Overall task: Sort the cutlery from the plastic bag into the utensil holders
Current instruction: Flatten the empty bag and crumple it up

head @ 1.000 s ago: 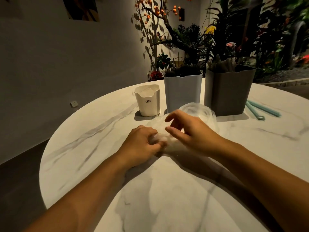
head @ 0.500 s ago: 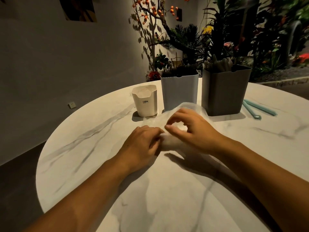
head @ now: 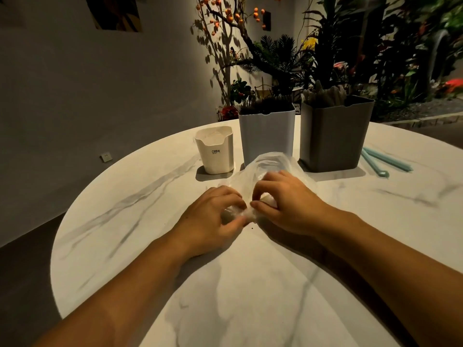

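A crumpled clear plastic bag (head: 271,164) lies on the round marble table (head: 150,196), in front of the holders. My left hand (head: 213,216) and my right hand (head: 288,206) meet at its near end, and both pinch the bunched plastic between fingers and thumb. Behind the bag stand three holders: a small white one (head: 215,154) marked CRBW, a taller light grey one (head: 266,139) with dark cutlery, and a dark grey one (head: 333,139) with pale cutlery sticking up. I cannot see what the bag holds.
Two teal straw-like sticks (head: 375,162) lie right of the dark grey holder. Potted plants and a branch with orange berries (head: 225,18) stand behind the table. The table's curved edge falls away at the left.
Both hands have drawn closer together at the bag's near end. The right hand's fingers have curled down onto the plastic, and the bag has bunched up more.
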The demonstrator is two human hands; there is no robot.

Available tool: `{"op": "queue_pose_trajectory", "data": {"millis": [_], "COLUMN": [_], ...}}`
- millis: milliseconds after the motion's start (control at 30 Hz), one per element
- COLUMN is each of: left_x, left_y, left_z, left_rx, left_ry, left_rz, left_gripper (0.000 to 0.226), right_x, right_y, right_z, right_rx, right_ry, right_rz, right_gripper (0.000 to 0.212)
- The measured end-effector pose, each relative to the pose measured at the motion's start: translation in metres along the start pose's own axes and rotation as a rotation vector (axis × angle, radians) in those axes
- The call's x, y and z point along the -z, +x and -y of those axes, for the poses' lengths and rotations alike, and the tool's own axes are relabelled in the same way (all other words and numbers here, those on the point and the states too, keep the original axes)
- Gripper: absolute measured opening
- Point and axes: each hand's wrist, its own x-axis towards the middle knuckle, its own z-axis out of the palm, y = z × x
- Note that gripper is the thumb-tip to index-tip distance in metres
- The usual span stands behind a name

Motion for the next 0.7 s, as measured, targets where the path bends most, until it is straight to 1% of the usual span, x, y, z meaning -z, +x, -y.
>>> {"op": "queue_pose_trajectory", "data": {"millis": [33,67,100,167,200,233,333,367,433,500,533,567,633,667,700], "left_x": [0.000,0.001,0.003,0.005,0.006,0.005,0.006,0.004,0.002,0.001,0.002,0.004,0.006,0.008,0.008], "left_y": [0.001,0.002,0.003,0.003,0.003,0.003,0.002,0.002,0.003,0.002,0.002,0.002,0.004,0.005,0.005], "left_z": [0.000,0.000,0.000,0.002,0.003,0.003,0.001,0.001,-0.002,-0.005,-0.005,-0.006,-0.004,-0.003,-0.002], "left_rx": [0.019,0.044,0.081,0.169,0.171,0.139,-0.013,-0.072,-0.122,-0.070,-0.031,0.005,0.100,0.162,0.215], "left_ry": [-0.007,-0.028,-0.058,-0.121,-0.116,-0.096,0.003,0.069,0.167,0.152,0.137,0.107,-0.009,-0.080,-0.125], "left_rz": [-0.033,-0.070,-0.114,-0.176,-0.197,-0.227,-0.293,-0.287,-0.220,-0.127,-0.111,-0.128,-0.209,-0.240,-0.261], "left_gripper": [0.023,0.019,0.017,0.019,0.021,0.023,0.043,0.044,0.034,0.025,0.022,0.019,0.013,0.010,0.009], "right_x": [0.004,0.007,0.009,0.006,0.004,0.001,-0.002,-0.003,-0.003,0.000,0.002,0.005,0.008,0.008,0.005], "right_y": [-0.001,-0.001,-0.001,0.000,0.001,0.002,0.004,0.004,0.003,0.002,0.001,0.001,0.000,0.000,0.001], "right_z": [-0.001,-0.003,-0.006,-0.009,-0.010,-0.011,-0.008,-0.008,-0.007,-0.004,-0.002,-0.001,-0.001,-0.002,-0.003], "right_rx": [0.044,0.069,0.087,0.093,0.079,0.047,-0.048,-0.068,-0.079,-0.019,0.032,0.075,0.124,0.126,0.107], "right_ry": [-0.019,-0.015,-0.024,-0.084,-0.079,-0.039,0.094,0.110,0.095,0.043,0.012,-0.022,-0.137,-0.193,-0.208], "right_rz": [-0.006,-0.002,0.007,0.033,0.047,0.060,0.081,0.084,0.070,0.021,-0.005,-0.013,0.035,0.079,0.114], "right_gripper": [0.036,0.043,0.043,0.037,0.034,0.031,0.024,0.022,0.017,0.015,0.019,0.027,0.044,0.045,0.042]}}
